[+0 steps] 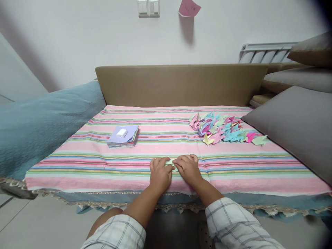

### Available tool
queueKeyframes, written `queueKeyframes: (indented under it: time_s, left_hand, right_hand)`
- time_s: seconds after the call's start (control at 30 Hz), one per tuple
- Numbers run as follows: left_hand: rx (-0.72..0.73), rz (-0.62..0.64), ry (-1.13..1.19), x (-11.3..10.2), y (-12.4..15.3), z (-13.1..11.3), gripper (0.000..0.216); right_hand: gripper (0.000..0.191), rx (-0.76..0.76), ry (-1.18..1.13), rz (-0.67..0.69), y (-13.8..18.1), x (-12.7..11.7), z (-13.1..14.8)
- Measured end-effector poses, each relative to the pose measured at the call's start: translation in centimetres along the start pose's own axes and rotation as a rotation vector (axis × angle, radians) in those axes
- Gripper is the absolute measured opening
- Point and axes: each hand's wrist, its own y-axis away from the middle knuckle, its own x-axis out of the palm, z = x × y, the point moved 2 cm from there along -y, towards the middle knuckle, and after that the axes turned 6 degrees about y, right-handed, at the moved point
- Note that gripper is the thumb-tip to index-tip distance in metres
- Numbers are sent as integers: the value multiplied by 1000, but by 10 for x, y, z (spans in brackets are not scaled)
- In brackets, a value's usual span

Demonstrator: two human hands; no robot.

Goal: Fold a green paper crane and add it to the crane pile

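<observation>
A small piece of pale green paper (170, 162), partly folded, lies on the striped cloth (166, 148) near the front edge. From its left side my left hand (160, 172) pinches it between thumb and fingers. My right hand (188, 167) grips the right side, fingers bent and pressed down on it. Both hands cover much of the paper, so its exact folded shape is hidden. Further back on the right lies a heap of folded paper cranes (220, 129) in pink, blue, green, purple and yellow.
A stack of coloured paper sheets (121, 141), with a small white block (121, 133) on top, sits at the left. A grey cushion (293, 128) borders the right side, a blue-covered armrest (52, 117) the left. A brown backrest (176, 84) stands behind.
</observation>
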Motion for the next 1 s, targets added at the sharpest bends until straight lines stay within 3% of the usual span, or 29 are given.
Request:
queueKeyframes:
  time_s: [0.4, 0.63, 0.87, 1.0]
  left_hand:
    - [-65, 73, 83, 2, -4, 4, 27]
    - [-116, 67, 142, 0, -7, 3, 22]
    - [-130, 56, 164, 0, -10, 4, 20]
    - [-151, 44, 172, 1, -11, 4, 18]
  right_hand:
    - [15, 183, -140, 187, -8, -7, -17]
    - [14, 169, -177, 135, -7, -6, -17]
    - [20, 132, -194, 179, -5, -10, -18]
    - [18, 122, -204, 119, -4, -9, -17]
